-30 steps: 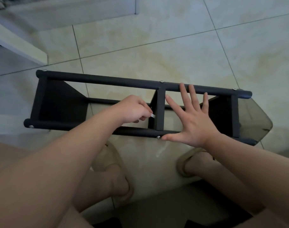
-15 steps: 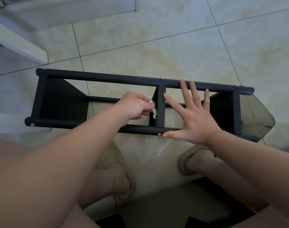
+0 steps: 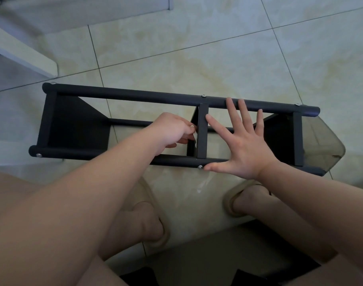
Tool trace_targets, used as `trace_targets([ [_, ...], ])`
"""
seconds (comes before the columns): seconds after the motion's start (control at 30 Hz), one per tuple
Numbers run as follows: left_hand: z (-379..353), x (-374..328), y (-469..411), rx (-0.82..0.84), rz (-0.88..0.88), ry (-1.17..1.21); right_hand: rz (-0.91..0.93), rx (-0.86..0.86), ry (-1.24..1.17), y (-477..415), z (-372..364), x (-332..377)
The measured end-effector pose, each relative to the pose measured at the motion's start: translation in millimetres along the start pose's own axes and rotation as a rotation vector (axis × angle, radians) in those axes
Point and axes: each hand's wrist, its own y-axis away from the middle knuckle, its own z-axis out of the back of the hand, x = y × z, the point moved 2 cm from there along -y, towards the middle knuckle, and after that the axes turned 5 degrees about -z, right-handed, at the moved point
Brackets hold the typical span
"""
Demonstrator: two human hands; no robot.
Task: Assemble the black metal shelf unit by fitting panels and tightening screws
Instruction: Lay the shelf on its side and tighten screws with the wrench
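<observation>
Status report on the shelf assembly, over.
Left hand pinching small pale tool beside middle panel. Right hand splayed flat across shelf unit rails, thumb by near screw. Nothing visibly in the way.

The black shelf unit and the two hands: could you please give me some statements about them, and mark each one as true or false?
1. The shelf unit lies on its side on the tiled floor. True.
2. The left hand lies flat and open. False: its fingers curl, pinching a small pale thing beside the middle panel.
3. The right hand is spread flat on the frame. True.
4. The right thumb touches no tube. False: its tip lies against the near tube, beside a silver screw.
</observation>
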Motion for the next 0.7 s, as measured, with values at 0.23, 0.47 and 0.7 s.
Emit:
trace_targets([
  [0.23,-0.7,0.3,-1.7,0.020,0.028,0.060,-0.003,0.004,0.000,0.1,0.4,0.2],
  [0.47,-3.7,2.2,-2.0,0.035,0.067,0.025,-0.005,0.008,0.003,0.0,0.5,-0.3],
  [0.7,-3.8,1.8,0.8,0.073,0.105,0.022,-0.008,0.021,0.005,-0.2,0.4,-0.1],
])
